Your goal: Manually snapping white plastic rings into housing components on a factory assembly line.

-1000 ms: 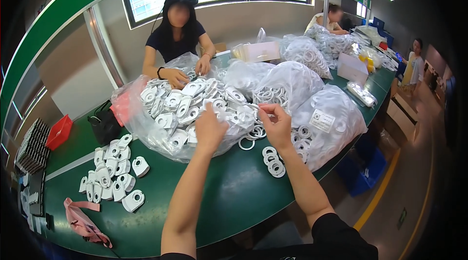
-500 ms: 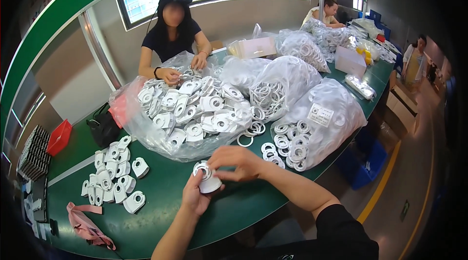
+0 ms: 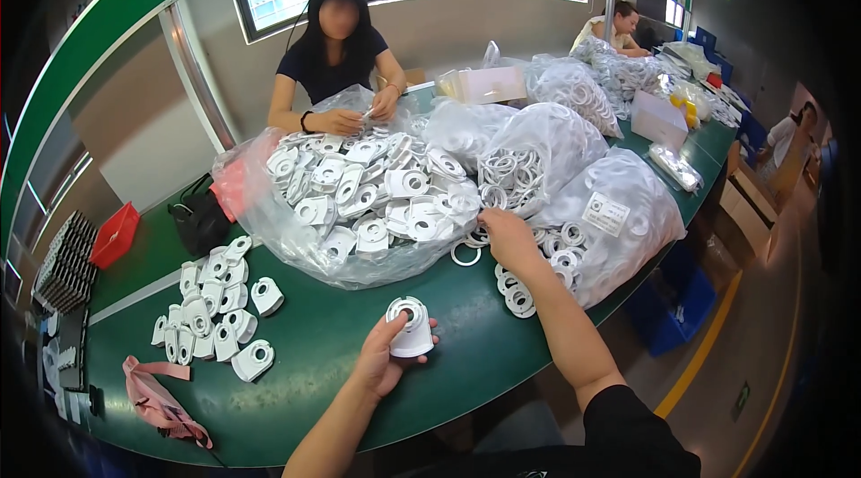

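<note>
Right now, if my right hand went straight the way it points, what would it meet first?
Your right hand would likely meet the clear bag of white parts, though depth is unclear.

The left hand (image 3: 382, 363) grips a white part (image 3: 413, 342).

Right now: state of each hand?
Left hand: closed on a white round-holed plastic part.
Right hand: beside the thin white rings; grip cannot be told.

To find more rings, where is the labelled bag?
Head view, right side: the labelled bag sits on the green table, right of the right hand.
</note>
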Demonstrator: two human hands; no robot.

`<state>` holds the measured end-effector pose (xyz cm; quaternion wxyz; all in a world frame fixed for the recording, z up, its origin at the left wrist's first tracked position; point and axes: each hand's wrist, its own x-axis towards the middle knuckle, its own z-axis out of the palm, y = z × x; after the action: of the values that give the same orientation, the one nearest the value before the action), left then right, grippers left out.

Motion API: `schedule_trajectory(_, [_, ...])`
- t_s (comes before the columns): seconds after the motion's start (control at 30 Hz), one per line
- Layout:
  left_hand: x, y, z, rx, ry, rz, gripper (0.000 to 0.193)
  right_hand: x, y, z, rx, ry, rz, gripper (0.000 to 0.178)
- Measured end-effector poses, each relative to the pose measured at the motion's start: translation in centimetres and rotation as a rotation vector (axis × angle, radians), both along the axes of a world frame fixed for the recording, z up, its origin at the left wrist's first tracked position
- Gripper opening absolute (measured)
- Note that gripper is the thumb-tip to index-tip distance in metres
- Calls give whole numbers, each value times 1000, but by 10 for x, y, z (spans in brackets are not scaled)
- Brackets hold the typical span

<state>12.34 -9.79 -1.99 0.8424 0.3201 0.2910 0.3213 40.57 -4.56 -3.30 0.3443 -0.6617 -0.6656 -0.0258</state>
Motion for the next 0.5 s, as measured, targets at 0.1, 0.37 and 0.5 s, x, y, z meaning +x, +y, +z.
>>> schedule_trajectory(0.1, [1, -1, 2, 22, 4, -29, 32, -5, -1, -4, -53, -69, -48, 20])
schedule_trajectory(0.37, [-1, 1, -3, 6, -13, -27, 34, -11, -19, 34, -338, 150, 181, 20])
schedule_trajectory(0.5, [1, -1, -2, 63, 12, -13, 40, -9, -25, 47, -392, 323, 296, 21])
